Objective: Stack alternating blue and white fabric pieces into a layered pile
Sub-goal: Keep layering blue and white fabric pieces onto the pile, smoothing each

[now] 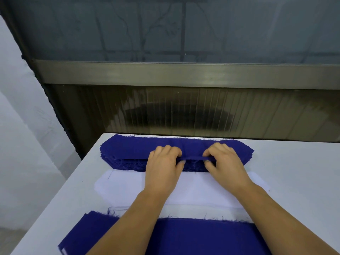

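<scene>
The top blue fabric piece (195, 158) looks thin, light and limp, so it will likely sag and fold wherever it is unsupported, and its frayed cut edges may snag on the layer beneath; two well-spaced grips along one long edge suit it best, since a single central pinch would let the ends droop and crumple. That is how it is held: the left hand (162, 169) and right hand (225, 165) both have fingers curled and pinch the near edge of that piece between thumb and fingertips, close together near the middle, raising a narrow fold off the blue stack (128, 151). This stack lies at the far side of the white table (301, 172), a thick bundle of long, dark blue strips with angled ends and loose threads along its near edge. Just in front of it lies a white fabric piece (121, 186) of the same elongated shape with clipped corners, flat and smooth, partly under the forearms. Nearest the person is the layered pile (184, 236), blue on top with a white layer showing at its far edge, its rim fringed with stray threads. Peeling only one layer calls for care, because the pieces probably cling together.
</scene>
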`<state>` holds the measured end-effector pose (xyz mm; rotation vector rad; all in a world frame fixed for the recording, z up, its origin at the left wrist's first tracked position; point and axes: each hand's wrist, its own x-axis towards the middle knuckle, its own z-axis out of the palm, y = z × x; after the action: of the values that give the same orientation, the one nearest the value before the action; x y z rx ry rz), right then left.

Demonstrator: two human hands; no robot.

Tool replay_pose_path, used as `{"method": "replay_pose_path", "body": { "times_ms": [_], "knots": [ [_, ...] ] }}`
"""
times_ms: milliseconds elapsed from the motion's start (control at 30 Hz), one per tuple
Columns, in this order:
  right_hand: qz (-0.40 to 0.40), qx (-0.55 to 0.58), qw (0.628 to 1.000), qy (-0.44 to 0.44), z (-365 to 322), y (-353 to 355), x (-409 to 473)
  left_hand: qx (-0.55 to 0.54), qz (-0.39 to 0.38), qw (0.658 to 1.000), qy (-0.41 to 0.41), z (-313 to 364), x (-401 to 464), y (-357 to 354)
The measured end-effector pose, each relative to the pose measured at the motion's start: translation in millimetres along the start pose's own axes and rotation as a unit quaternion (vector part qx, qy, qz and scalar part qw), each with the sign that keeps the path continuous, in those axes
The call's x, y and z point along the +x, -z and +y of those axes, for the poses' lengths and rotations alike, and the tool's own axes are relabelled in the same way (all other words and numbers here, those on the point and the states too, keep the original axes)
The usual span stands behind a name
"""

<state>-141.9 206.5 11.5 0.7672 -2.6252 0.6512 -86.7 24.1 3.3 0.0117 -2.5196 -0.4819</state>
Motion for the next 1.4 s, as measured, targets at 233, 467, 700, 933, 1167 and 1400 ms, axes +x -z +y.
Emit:
{"method": "replay_pose_path", "body": {
  "times_ms": [233,467,700,933,1167,1400],
  "knots": [
    [-0.043,-0.071,0.996,0.040,-7.3,22.8,-16.6,0.126,-0.029,0.991,-0.017,-14.6,-3.5,19.2],
    [-0.120,-0.100,0.986,0.051,5.9,56.5,-87.9,0.164,-0.138,0.971,-0.105,-36.7,-49.8,80.7],
    [-0.135,-0.111,0.984,0.011,9.6,77.6,-123.6,0.150,-0.112,0.972,-0.142,-38.7,-96.0,124.3],
    [-0.006,-0.097,0.993,0.063,-12.8,105.4,-150.8,0.146,-0.051,0.977,-0.149,-39.1,-119.6,156.3],
    [-0.003,-0.127,0.982,0.137,-7.5,98.4,-198.5,0.118,-0.010,0.970,-0.211,-45.8,-175.2,147.8],
    [-0.026,-0.102,0.987,0.122,-0.4,98.9,-208.9,0.071,-0.062,0.983,-0.156,-41.7,-184.9,143.0]
  ]
}}
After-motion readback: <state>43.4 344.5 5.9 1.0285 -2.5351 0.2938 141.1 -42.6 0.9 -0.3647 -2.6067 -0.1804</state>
